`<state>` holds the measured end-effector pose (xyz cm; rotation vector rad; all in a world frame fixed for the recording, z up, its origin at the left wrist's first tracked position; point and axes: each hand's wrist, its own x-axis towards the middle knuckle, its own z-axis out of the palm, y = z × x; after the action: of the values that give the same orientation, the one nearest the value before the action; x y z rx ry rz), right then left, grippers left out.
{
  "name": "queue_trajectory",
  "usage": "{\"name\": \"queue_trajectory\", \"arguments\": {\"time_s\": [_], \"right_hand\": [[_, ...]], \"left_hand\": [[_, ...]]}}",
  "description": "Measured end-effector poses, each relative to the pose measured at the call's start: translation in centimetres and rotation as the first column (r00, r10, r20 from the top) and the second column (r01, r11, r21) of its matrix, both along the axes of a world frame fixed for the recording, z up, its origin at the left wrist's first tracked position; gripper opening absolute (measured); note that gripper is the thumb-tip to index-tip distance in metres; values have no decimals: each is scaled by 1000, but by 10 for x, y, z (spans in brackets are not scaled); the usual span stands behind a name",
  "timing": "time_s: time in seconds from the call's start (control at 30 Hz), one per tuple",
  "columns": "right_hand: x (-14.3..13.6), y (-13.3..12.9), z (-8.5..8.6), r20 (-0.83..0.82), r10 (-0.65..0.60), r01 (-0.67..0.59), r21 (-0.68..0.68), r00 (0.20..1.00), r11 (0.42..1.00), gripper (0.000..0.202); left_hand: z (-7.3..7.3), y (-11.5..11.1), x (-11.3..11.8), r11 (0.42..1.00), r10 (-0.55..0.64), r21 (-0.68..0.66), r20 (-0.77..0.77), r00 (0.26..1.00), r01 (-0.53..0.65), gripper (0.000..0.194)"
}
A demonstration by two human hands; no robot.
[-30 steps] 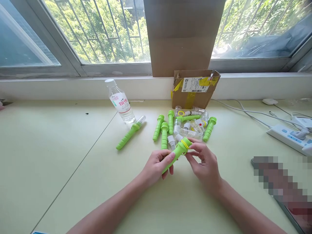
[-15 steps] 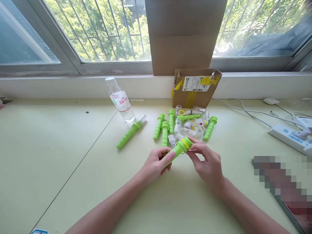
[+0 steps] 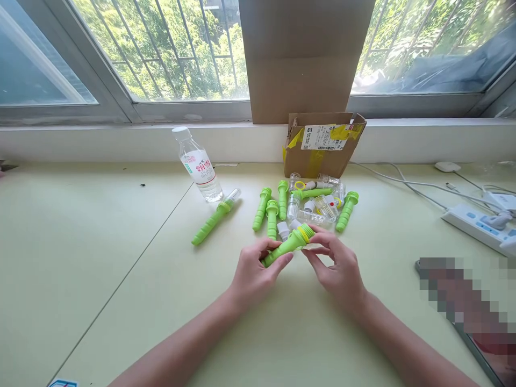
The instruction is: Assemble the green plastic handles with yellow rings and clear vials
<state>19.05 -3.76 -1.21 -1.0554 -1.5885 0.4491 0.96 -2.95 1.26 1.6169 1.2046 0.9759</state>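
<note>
- Left hand (image 3: 253, 271) grips green handle (image 3: 284, 247), frame centre; right hand (image 3: 336, 263) pinches its yellow-ringed head.
- One assembled piece (image 3: 215, 216) lies left of centre.
- Loose handles and clear tubes (image 3: 310, 204) remain above.

Home desk by barred window (image 3: 169, 48) w/ power strip (image 3: 475, 228).

A pixelated patch (image 3: 467, 301) right of the right hand (image 3: 336, 271) hides whatever lies there, and the water bottle (image 3: 198, 166) label beyond the left hand (image 3: 253, 274) is unreadable.
</note>
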Motion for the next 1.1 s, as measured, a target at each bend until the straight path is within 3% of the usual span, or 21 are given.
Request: {"name": "queue_trajectory", "arguments": {"time_s": [0.43,0.73,1.1], "right_hand": [[1,-2,1,-13,-50,50,7,999,999,10],[-1,-2,3,-39,-17,18,26,999,1000,16],[-2,-3,1,-18,-12,13,34,1000,999,17]], "left_hand": [[9,-2,2,984,2,-175,130,991,21,29],[7,2,-1,936,-63,-325,228,972,137,34],[8,5,-2,889,-88,-400,326,941,222,34]]}}
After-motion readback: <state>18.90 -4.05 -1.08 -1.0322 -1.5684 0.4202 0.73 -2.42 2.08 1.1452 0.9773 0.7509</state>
